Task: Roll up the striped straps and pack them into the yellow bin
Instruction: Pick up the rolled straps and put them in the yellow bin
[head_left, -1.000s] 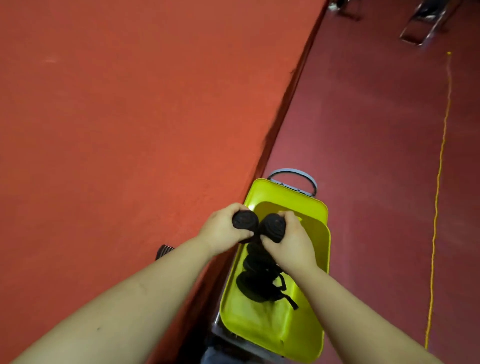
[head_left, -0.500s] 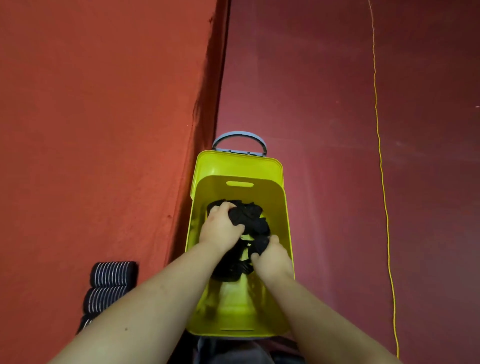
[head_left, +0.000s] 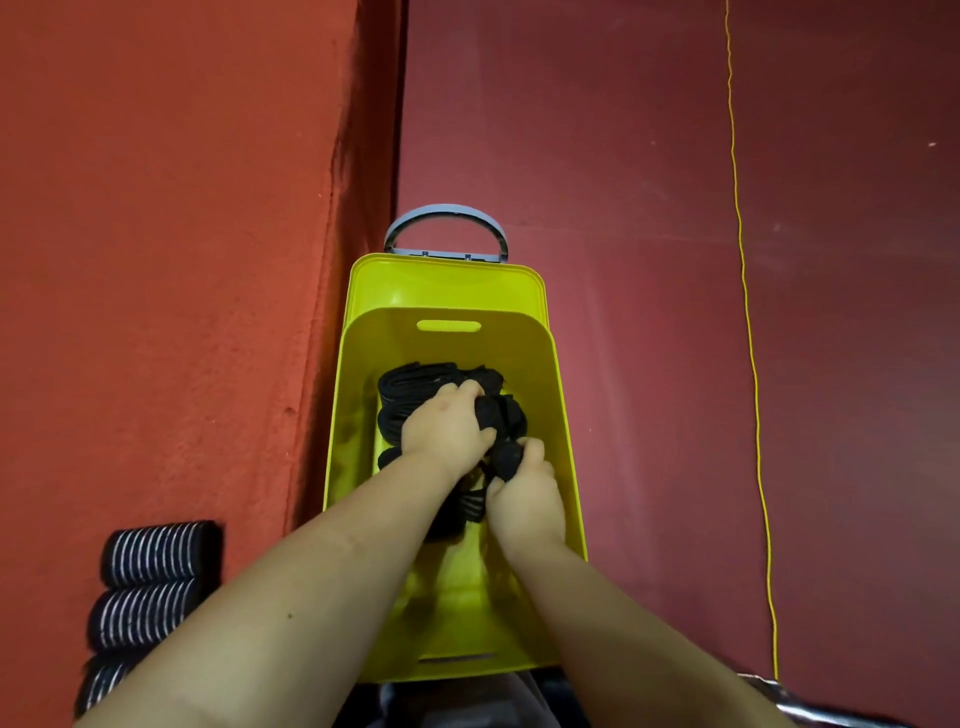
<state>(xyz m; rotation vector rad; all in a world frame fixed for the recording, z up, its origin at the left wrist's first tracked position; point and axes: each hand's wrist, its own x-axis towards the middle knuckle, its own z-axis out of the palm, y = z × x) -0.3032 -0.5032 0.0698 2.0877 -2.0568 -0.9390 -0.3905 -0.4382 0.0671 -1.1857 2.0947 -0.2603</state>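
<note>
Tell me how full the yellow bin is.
Partly full: black rolled straps cover the far floor of the yellow bin; the near floor is bare.

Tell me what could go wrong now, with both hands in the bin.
1. The roll in the right hand could unwind when released; a loose strap end already trails below it.
2. The left hand pressing the packed rolls may loosen them.
3. Three striped rolls outside the bin could be forgotten.
</note>
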